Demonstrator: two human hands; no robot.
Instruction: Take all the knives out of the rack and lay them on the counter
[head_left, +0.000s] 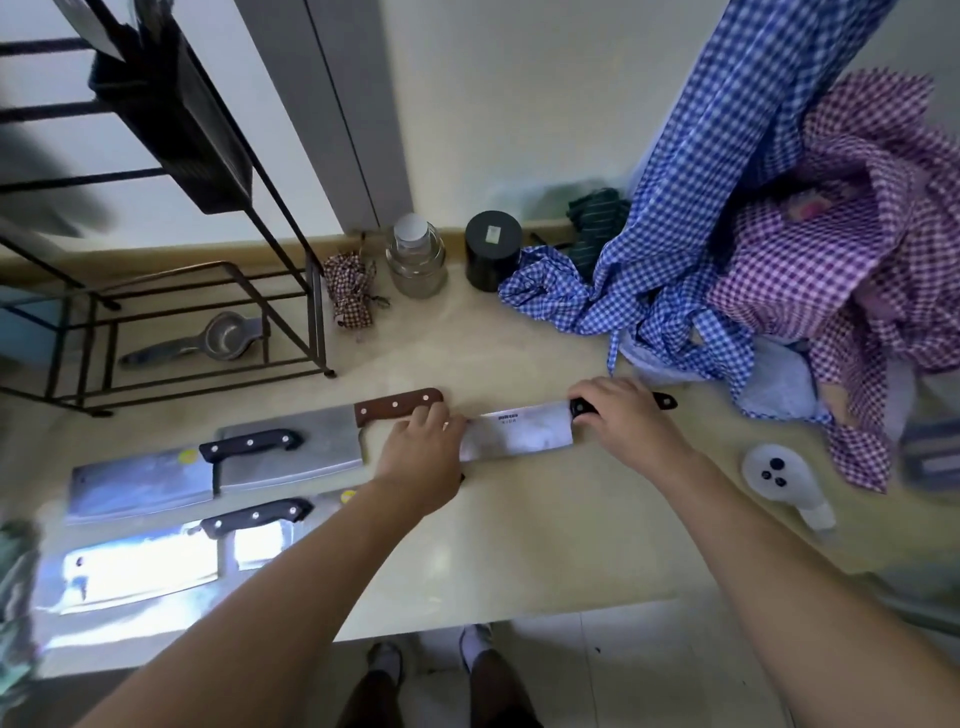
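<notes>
A cleaver with a black handle (519, 432) lies flat on the beige counter (519, 519). My right hand (621, 415) is closed over its handle, and my left hand (423, 449) rests on the blade's left end. To the left lie three more cleavers: one with a brown wooden handle (311, 447), one with a black handle (145, 480), and a shiny one (140, 566) nearest me. The black wire rack (171, 332) stands at the back left, with a dark knife holder (171, 114) hanging high on it.
A metal squeezer (218, 340) lies under the rack. A glass jar (415, 260) and a black canister (492, 249) stand by the wall. Blue checked cloth (675, 234) and purple checked cloth (857, 260) hang at right. A white plastic tool (784, 480) lies near the right edge.
</notes>
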